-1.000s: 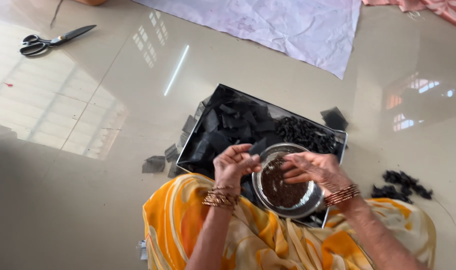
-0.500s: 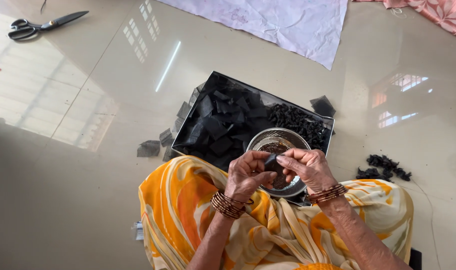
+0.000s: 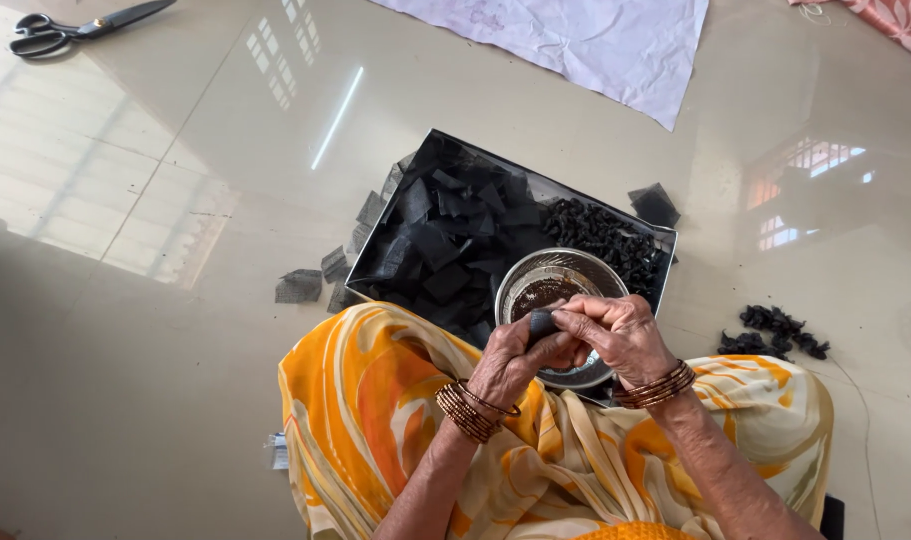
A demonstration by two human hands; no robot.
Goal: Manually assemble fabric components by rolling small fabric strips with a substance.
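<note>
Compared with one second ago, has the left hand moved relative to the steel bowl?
Yes. The left hand has shifted from the steel bowl's far left rim toward the person, to its near edge, meeting the right hand around a small dark piece.

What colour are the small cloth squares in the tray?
The cloth squares in the tray are black, seen clearly in the head view.

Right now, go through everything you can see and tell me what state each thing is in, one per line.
left hand: pinching a small dark piece, over the bowl
right hand: fingers on the same piece
small dark piece: held between both hands
steel bowl: upright, dark brown filling inside
black tray: piled with dark fabric squares
scissors: shut, lying on the floor
white cloth: spread flat, creased
</note>
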